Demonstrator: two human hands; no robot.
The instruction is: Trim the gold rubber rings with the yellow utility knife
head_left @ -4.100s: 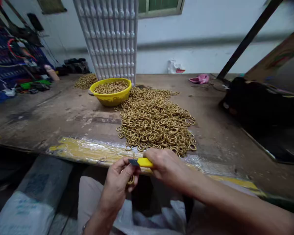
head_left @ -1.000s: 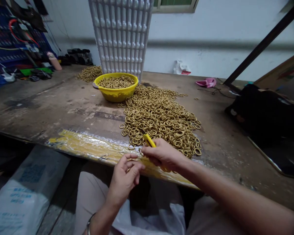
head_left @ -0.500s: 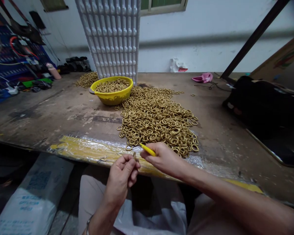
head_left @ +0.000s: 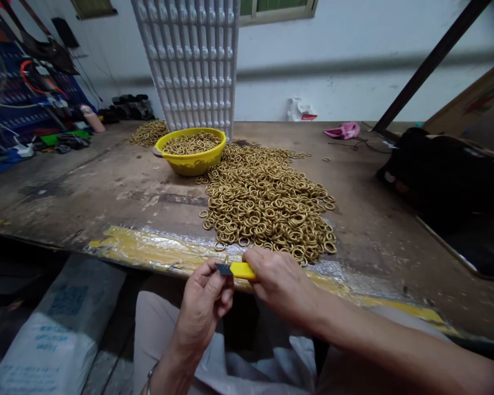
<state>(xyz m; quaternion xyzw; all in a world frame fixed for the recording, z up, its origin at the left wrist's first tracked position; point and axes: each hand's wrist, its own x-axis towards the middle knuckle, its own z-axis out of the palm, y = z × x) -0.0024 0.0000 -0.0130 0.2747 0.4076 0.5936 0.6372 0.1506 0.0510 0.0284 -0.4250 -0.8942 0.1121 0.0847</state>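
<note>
My left hand pinches a brass-coloured ring upright between thumb and fingers, just in front of the table edge. My right hand is closed round a yellow-handled knife; its dark blade end lies against the ring and the left fingertips. Right behind both hands spreads a large pile of the same rings. Part of the held ring is hidden by the blade and fingers.
A yellow basin full of rings stands behind the pile, before a grey ribbed plastic panel. A smaller ring heap lies farther left. Pink cloth and a black bag are at right. Tape covers the table's front edge.
My right hand has turned the yellow knife, so its dark blade now points left and meets the ring. My left hand still holds the ring in nearly the same place.
</note>
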